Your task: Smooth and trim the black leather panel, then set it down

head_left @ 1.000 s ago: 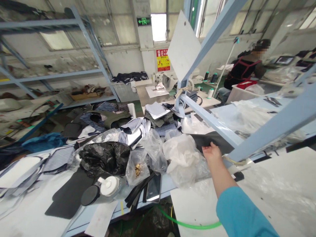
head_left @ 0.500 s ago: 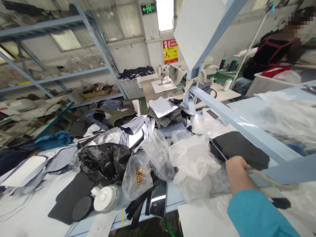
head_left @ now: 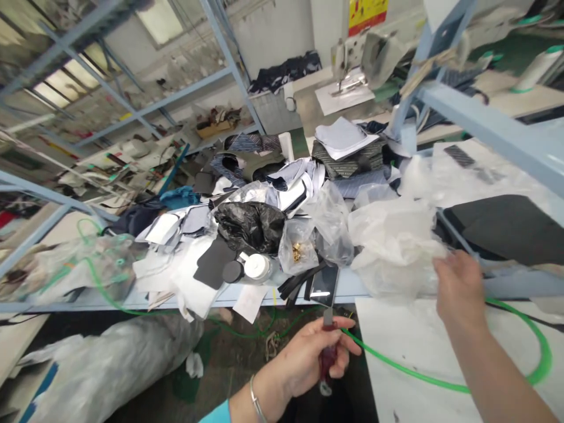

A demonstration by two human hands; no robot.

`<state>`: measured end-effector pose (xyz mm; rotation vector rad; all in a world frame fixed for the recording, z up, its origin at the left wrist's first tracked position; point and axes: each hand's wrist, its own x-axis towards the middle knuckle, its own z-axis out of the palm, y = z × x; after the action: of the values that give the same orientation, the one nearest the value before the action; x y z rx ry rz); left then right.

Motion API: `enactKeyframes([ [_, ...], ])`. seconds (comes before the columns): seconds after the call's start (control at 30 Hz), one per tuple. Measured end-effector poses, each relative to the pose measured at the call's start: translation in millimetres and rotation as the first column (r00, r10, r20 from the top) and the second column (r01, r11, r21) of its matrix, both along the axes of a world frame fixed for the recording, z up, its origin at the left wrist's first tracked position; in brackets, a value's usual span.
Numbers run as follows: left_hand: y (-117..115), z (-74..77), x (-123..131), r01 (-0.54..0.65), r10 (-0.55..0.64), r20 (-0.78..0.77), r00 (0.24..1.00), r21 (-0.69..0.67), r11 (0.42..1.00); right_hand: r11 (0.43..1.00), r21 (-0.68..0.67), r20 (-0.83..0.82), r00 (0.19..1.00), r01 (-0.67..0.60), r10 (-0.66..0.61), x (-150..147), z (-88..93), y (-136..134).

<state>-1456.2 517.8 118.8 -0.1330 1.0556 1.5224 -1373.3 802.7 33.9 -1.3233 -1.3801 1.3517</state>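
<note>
My left hand (head_left: 315, 355), a bangle on its wrist, is closed around a dark red-handled tool (head_left: 328, 352) in front of the bench edge. A flat grey tip points up from the handle; its exact kind is unclear. My right hand (head_left: 462, 288) has its fingers curled at the right edge of a crumpled translucent plastic bag (head_left: 392, 247). What lies between those fingers is hidden. A green hose (head_left: 409, 370) passes behind the left hand and loops under the right forearm. Just beyond the left hand lies a phone (head_left: 324, 286).
A clear bag of gold metal pieces (head_left: 297, 251), a white-lidded jar (head_left: 257, 267) and a black plastic bag (head_left: 251, 226) crowd the bench. At right, a blue metal frame (head_left: 489, 123) slants above a dark flat piece (head_left: 506, 229). A sewing machine (head_left: 352, 64) stands behind.
My view has swung down and left. My left hand has come into view holding the red-handled tool. The right hand now sits by the plastic bag's edge, and the green hose loop shows beneath it.
</note>
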Motion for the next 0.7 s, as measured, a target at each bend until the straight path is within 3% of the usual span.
enactKeyframes([
  [0.13, 3, 7.1, 4, 0.079, -0.081, 0.022, 0.996, 0.066, 0.995, 0.987, -0.114, -0.1, 0.99, -0.109, 0.097, 43, 19.2, -91],
  [0.23, -7, 1.5, 12, 0.158, -0.158, -0.012, 0.987, 0.067, 0.985, 0.925, -0.313, -0.155, 0.972, -0.217, 0.176, 77, 35.8, -158],
  [0.4, -24, -10.5, 34, 0.329, -0.327, -0.161, 0.931, -0.017, 0.944, 0.806, -0.558, -0.329, 0.944, -0.199, 0.005, 103, 49.0, -269],
  [0.5, -38, -11.1, 50, 0.49, -0.501, -0.309, 0.808, -0.119, 0.864, 0.791, -0.593, -0.367, 0.925, -0.148, -0.101, 103, 43.9, -322],
  [0.63, -57, -14.9, 64, 0.683, -0.689, -0.395, 0.607, -0.184, 0.707, 0.874, -0.471, -0.343, 0.938, -0.123, -0.054, 101, 19.4, -368],
  [0.7, -61, -20.2, 72, 0.787, -0.767, -0.399, 0.503, -0.155, 0.597, 0.901, -0.434, -0.325, 0.931, 0.009, -0.166, 108, 7.5, -380],
])
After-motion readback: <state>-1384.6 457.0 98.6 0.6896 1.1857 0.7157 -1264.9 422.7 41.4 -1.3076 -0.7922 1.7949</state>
